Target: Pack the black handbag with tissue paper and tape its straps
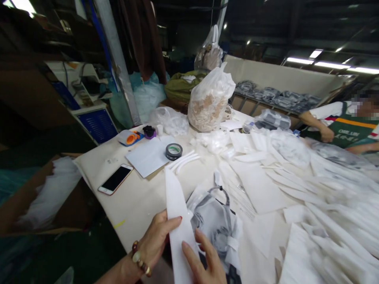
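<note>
One white strip [177, 197], approx. 6 o'clock on table [139, 209]: L hand [155, 234] pinches its edge, thumb on top, prob. to steady it; R hand [211, 266] part-open, fingertip on its face, no grip visible. Grey bag [216, 221] adj., 3 o'clock.

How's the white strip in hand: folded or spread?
Spread: the white strip in the left hand runs long and flat, no fold shows; bottom end off-frame.

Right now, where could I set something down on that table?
Mostly bare: the table between the phone and left hand, and a patch beyond the phone, left of the pale sheet. White pieces and plastic bags crowd the right side.
</note>
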{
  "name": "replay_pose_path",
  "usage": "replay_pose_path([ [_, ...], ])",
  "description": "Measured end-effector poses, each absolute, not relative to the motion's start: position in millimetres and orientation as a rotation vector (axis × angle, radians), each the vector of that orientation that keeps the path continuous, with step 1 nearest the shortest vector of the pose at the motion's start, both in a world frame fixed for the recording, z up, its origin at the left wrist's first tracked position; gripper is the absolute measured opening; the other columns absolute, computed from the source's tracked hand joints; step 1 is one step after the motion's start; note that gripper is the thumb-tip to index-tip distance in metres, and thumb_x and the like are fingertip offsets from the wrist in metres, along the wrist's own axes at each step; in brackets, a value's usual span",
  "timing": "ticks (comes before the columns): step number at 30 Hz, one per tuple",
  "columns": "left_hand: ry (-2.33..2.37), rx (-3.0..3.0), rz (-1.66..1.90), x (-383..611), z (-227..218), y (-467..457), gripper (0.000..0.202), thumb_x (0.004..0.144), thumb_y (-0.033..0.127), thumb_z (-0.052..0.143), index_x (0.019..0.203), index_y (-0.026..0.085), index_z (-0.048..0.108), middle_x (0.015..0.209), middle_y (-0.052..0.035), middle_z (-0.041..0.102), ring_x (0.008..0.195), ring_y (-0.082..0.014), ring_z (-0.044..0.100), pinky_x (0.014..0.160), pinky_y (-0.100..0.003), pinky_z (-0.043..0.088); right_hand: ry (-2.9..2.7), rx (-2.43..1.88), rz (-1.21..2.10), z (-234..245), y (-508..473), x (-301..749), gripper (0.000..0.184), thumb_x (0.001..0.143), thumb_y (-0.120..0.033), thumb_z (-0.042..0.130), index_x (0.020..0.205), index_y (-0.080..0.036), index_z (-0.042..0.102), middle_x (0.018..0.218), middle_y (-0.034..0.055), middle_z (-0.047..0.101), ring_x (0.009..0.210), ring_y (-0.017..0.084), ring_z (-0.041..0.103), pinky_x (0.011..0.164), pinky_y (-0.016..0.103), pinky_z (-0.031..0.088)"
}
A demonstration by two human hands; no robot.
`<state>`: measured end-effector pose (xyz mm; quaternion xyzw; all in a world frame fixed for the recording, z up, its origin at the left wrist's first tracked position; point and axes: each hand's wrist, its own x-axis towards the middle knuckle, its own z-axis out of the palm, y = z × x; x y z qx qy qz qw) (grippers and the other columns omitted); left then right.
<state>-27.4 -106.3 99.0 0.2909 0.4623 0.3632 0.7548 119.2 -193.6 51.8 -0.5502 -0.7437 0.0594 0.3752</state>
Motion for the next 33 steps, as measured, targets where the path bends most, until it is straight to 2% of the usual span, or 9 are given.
replay_pose_path([
  [4,1.192,0.825,0.771,-65,87,-78,0.044,0.079,0.055,0.043,0.087,0.012,0.053,0.069,-0.0059,0.059,0.058,-0.0173,0.056,0.05,-0.027,0.043,-1.701,-1.46,0.518,70,-154,112,0.027,0.083,-0.039,0.048,0.102,-0.026,0.063,0.097,0.008,0.067,0.088,0.022,0.063,0.073,0.031,0.053],
  [8,1.596,1.639,0.989,-112,70,-48,0.036,0.081,0.038,0.05,0.107,0.014,0.051,0.101,-0.0118,0.06,0.089,-0.0226,0.057,0.076,-0.035,0.047,-1.155,-1.763,1.013,88,-105,118,0.028,0.074,-0.045,0.059,0.075,-0.018,0.065,0.06,0.002,0.064,0.056,0.017,0.059,0.052,0.025,0.048],
  [12,1.285,2.121,0.77,-123,61,-22,0.036,0.083,0.024,0.047,0.118,0.015,0.049,0.113,-0.0112,0.058,0.101,-0.0236,0.051,0.089,-0.037,0.04,-1.09,-1.741,1.339,97,-54,120,0.03,0.066,-0.044,0.067,0.067,-0.016,0.061,0.051,-0.0011,0.057,0.049,0.012,0.05,0.047,0.022,0.04],
  [16,1.118,1.628,0.382,-114,50,8,0.023,0.071,0.028,0.059,0.092,0.017,0.062,0.083,-0.0028,0.063,0.078,-0.0186,0.053,0.071,-0.027,0.042,-1.108,-1.666,1.423,92,-7,114,0.027,0.064,-0.039,0.071,0.072,-0.015,0.06,0.051,-0.0047,0.052,0.047,0.009,0.046,0.046,0.02,0.036],
  [20,1.149,1.221,0.261,-114,14,28,0.016,0.066,0.031,0.054,0.062,0.016,0.05,0.054,0.0054,0.044,0.052,-0.0103,0.041,0.049,-0.021,0.032,-1.223,-1.752,1.315,66,17,109,0.041,0.077,-0.044,0.053,0.107,-0.016,0.052,0.07,0.0022,0.064,0.057,0.015,0.056,0.055,0.028,0.045],
  [23,1.246,1.169,0.233,-117,-17,26,0.017,0.066,0.03,0.049,0.058,0.017,0.042,0.052,0.0063,0.036,0.05,-0.0097,0.035,0.048,-0.021,0.027,-1.797,-1.879,1.161,46,12,106,0.029,0.081,-0.023,0.041,0.105,-0.018,0.056,0.091,0.0082,0.066,0.082,0.02,0.06,0.075,0.037,0.044],
  [26,1.282,1.175,0.174,-113,-38,18,0.019,0.065,0.029,0.05,0.054,0.018,0.038,0.052,0.0058,0.034,0.053,-0.0107,0.034,0.05,-0.023,0.025,-2.364,-1.776,1.125,39,-2,99,0.04,0.072,-0.003,0.036,0.094,-0.023,0.063,0.092,0.0047,0.067,0.092,0.021,0.056,0.084,0.04,0.038],
  [30,1.308,1.235,0.099,-101,-46,13,0.022,0.067,0.026,0.051,0.053,0.018,0.036,0.053,0.0057,0.034,0.055,-0.0114,0.034,0.053,-0.025,0.023,-2.58,-1.688,1.052,44,-19,97,0.035,0.071,-0.002,0.04,0.085,-0.023,0.064,0.095,0.0039,0.066,0.095,0.022,0.055,0.088,0.041,0.037],
  [33,1.299,1.277,0.04,-93,-49,11,0.023,0.068,0.024,0.052,0.053,0.018,0.035,0.053,0.0056,0.034,0.055,-0.0119,0.035,0.055,-0.025,0.022,-2.52,-1.706,0.845,44,-30,110,0.031,0.076,-0.011,0.047,0.102,-0.023,0.058,0.106,0.0071,0.062,0.099,0.022,0.055,0.085,0.036,0.043],
])
